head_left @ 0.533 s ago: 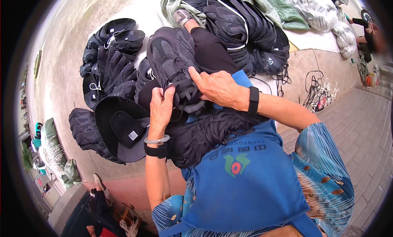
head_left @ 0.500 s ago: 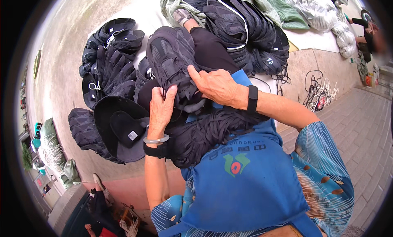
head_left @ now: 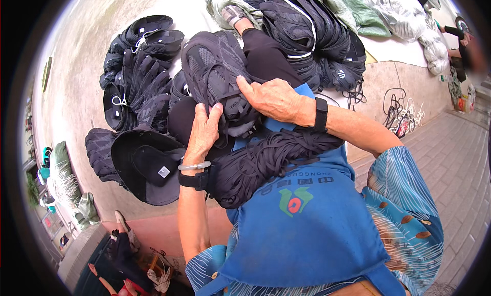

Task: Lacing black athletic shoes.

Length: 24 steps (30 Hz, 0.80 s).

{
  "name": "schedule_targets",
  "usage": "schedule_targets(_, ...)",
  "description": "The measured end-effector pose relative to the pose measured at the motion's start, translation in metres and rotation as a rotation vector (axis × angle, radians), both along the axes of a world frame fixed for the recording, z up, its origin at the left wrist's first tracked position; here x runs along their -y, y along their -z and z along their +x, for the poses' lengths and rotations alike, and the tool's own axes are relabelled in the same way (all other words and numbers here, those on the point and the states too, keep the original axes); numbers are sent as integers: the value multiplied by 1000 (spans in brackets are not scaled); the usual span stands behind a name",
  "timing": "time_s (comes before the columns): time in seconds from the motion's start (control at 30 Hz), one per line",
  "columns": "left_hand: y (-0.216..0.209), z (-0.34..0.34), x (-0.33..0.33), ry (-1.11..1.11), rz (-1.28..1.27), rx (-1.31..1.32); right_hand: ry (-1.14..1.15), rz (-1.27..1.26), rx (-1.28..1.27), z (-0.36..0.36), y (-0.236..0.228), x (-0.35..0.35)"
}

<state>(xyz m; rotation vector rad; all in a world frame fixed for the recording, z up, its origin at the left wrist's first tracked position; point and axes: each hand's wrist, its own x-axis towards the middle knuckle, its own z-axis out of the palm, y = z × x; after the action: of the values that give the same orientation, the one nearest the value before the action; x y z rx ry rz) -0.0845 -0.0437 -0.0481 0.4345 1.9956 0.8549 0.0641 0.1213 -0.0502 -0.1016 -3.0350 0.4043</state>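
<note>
A dark grey mesh shoe upper (head_left: 212, 58) lies across my lap, its toe pointing away from me. My left hand (head_left: 203, 130) pinches its near left edge between thumb and fingers; whether a lace is caught there too is hard to see. My right hand (head_left: 276, 101) grips the right side near the lacing, thumb and index finger at the edge, other fingers curled and partly hidden. Dark laces run across the front of the upper. Just below my hands, a thick bundle of black shoelaces (head_left: 271, 158) rests on my blue apron (head_left: 307, 229).
Stacked black uppers (head_left: 135, 76) lie to the left, with an open one (head_left: 146, 168) near my left wrist. Tied uppers (head_left: 312, 35) are heaped at the far right beside green sacks (head_left: 353, 12). Loose cords (head_left: 401, 112) lie on the ledge. Another person's arm (head_left: 105, 283) shows at lower left.
Both hands stay on the upper. My left fingers have shifted slightly along its edge, and the upper's lacing area has turned a little more into view. The whole view has shifted slightly.
</note>
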Motion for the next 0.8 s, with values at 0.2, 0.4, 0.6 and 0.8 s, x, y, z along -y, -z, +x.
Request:
schedule_targets(0.2,-2,19,-2,-117,129,14,-30,-32,-39,2,0,6)
schedule_targets(0.4,-6,14,22,-164,245,-118,16,-127,-23,5,-8,8)
schedule_targets(0.6,-62,19,77,-448,390,260,66,-729,184,21,-49,-42)
schedule_targets(0.8,-82,25,148,-753,467,20,439,-1399,72,35,-73,-73)
